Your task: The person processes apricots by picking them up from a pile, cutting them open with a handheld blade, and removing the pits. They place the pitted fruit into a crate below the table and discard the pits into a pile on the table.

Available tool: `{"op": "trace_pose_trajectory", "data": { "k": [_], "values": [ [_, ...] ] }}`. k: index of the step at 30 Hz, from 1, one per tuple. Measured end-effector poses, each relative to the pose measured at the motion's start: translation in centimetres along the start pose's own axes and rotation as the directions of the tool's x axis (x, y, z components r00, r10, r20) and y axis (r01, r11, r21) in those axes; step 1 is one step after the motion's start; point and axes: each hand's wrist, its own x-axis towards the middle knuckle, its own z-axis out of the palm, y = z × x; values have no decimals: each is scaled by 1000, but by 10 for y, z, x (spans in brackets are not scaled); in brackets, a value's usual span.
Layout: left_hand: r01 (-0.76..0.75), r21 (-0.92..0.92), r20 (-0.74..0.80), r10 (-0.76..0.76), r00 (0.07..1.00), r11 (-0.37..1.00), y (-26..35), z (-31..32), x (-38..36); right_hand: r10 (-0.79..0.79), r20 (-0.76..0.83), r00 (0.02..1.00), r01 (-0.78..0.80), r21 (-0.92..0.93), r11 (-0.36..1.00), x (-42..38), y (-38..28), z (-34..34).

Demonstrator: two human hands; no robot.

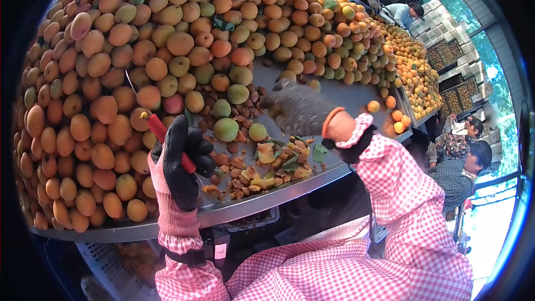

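My left hand (185,159), in a black glove, is closed around a red-handled tool (157,128). A thin metal piece (130,82) shows just past the handle's upper end, in front of the fruit; I cannot make out its exact kind. My right hand (301,108), in a dark glove, stretches over the metal table, smeared by motion, so its fingers cannot be read. Close by its fingertips lie the orange and green apricots (287,39) of a large heap. Brown pits (239,122) and a pile of split fruit scraps with leaves (273,167) lie between my hands.
The metal table's raised rim (278,194) runs along my front. A white crate (111,273) stands below at the left. Several loose apricots (398,117) rest near the table's right end. Other people (462,173) are at the right and far side, with stacked crates (446,53) behind.
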Motion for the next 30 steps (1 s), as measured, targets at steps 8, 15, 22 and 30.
{"op": "trace_pose_trajectory", "data": {
  "k": [8, 15, 22, 30],
  "values": [
    [7, -18, 38, -6, 999, 1000, 3, -8, -1, 160, 474, 866, -139, -79, 987, 22, -44, 9],
    [51, -54, 23, -50, 998, 997, 4, -5, -1, -7, -51, 999, 3, -79, 997, 23, -32, -4],
    [73, -76, -27, -76, 997, 994, 3, 1, 5, 108, 336, 936, -266, 470, 842, 90, -8, -28],
    [65, -201, 5, -66, 998, 977, -13, -5, 11, 85, 273, 958, -178, 338, 924, 102, -43, -1]
  ]
}}
